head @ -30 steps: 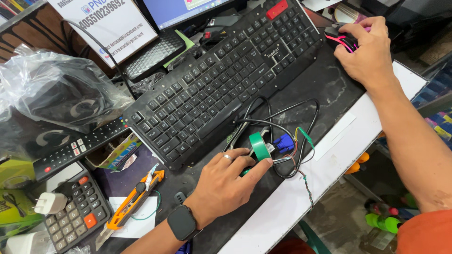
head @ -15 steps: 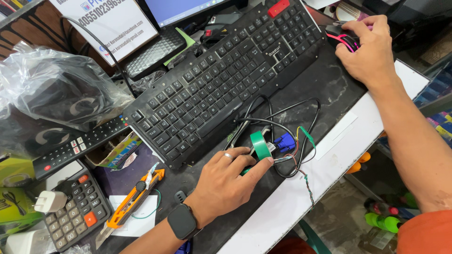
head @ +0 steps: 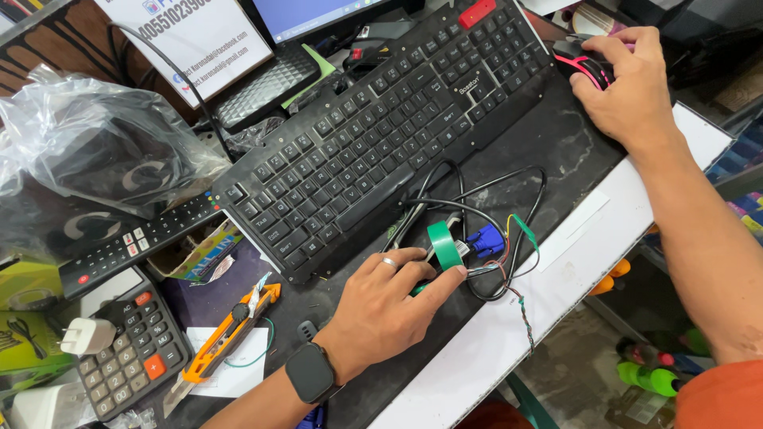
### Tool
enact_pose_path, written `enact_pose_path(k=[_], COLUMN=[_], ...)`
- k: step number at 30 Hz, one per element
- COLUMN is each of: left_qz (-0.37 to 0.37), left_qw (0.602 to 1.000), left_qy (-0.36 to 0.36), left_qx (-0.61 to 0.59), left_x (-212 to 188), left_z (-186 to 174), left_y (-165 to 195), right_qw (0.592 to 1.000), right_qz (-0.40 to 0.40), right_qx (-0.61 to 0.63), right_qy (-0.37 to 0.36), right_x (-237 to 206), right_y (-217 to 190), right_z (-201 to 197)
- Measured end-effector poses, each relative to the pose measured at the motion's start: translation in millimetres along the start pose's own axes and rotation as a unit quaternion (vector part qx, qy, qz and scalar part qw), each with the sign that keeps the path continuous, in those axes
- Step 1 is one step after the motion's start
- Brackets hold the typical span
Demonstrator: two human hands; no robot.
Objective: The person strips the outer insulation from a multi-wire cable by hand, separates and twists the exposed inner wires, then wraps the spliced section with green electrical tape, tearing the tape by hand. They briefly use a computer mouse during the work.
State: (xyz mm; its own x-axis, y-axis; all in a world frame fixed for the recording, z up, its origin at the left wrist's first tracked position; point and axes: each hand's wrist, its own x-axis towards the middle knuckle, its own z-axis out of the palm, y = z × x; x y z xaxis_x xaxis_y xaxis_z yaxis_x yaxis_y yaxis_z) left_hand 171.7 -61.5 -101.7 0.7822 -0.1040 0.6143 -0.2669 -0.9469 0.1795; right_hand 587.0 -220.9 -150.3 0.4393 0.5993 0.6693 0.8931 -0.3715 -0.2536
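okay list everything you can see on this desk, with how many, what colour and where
keyboard: one, black, centre of the desk
mouse: one, black with pink trim, top right, under the right hand
tape roll: one, green, below the keyboard by the left fingertips
cable: one, black, looped, with a blue plug
utility knife: one, orange, lower left
calculator: one, black, bottom left
remote control: one, black, left
plastic bag: one, clear, left
smartwatch: one, black, left wrist
left hand: on the desk, fingertips touching the tape roll
right hand: on the mouse

Kbd [head: 381, 135], remote [head: 139, 242], calc [head: 131, 353], orange knife [head: 230, 334].
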Motion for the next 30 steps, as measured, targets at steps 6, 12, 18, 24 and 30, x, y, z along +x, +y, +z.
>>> enact_pose_path(k=[6,12,18,24,30], left_qz=[0.0,0.001,0.002,0.0,0.0], left_qw=[1.0,1.0,1.0,1.0,1.0], left_qy=[-0.001,0.004,0.0,-0.001,-0.003], left_qx=[-0.005,-0.004,-0.003,-0.004,0.0], left_x=[-0.8,-0.6,-1.1,-1.0,-1.1], left_z=[0.9,1.6,1.5,1.5,1.4], left_y=[0.0,0.1,-0.2,0.0,-0.1], right_qw=[1.0,1.0,1.0,1.0,1.0], right_qz=[-0.001,0.0,0.003,0.004,-0.005], right_qx=[0.013,0.015,0.017,0.018,0.005], right_qy=[-0.001,-0.007,-0.005,-0.002,0.004], right_x=[-0.3,0.3,-0.7,-1.1,-0.3], right_y=[-2.3,-2.8,-2.0,-1.2,-1.0], right_z=[-1.6,-1.3,-1.1,-0.1,-0.4])
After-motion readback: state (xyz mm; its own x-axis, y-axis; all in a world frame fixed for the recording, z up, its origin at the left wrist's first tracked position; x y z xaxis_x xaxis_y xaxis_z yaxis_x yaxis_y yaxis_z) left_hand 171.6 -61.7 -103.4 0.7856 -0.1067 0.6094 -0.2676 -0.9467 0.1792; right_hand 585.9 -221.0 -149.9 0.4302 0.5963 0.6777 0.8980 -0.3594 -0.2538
